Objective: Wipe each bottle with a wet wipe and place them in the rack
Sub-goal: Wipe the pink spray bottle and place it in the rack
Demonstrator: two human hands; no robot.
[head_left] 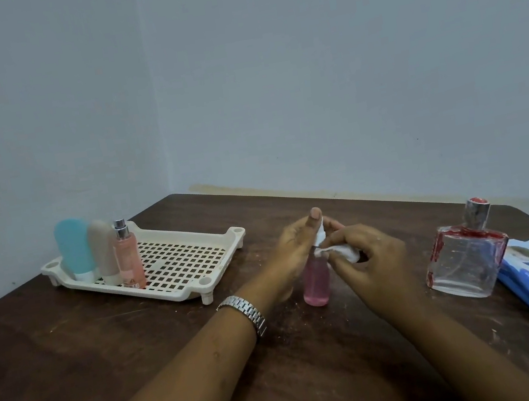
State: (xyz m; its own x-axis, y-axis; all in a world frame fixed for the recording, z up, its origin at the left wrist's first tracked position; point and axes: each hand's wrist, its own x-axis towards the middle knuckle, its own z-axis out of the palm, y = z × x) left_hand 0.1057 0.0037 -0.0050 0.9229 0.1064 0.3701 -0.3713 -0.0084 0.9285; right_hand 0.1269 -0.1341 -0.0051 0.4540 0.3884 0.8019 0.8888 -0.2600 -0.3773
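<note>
Head: pink bottle (315, 279) at table (316, 358) centre

Pink bottle (316, 284), white wipe (346, 252), cream lattice rack (186, 294) — blue tube (74, 248), beige tube (103, 250), brown table (140, 341)

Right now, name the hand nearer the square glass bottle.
Right. The right hand lies between the pink bottle and the square glass bottle; the left hand is beyond the pink bottle.

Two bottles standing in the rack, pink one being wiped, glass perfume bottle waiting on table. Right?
Three, not two: head view shows a blue bottle, beige bottle and peach spray bottle in the rack. The pink bottle being wiped, glass perfume bottle on the table: correct.
</note>
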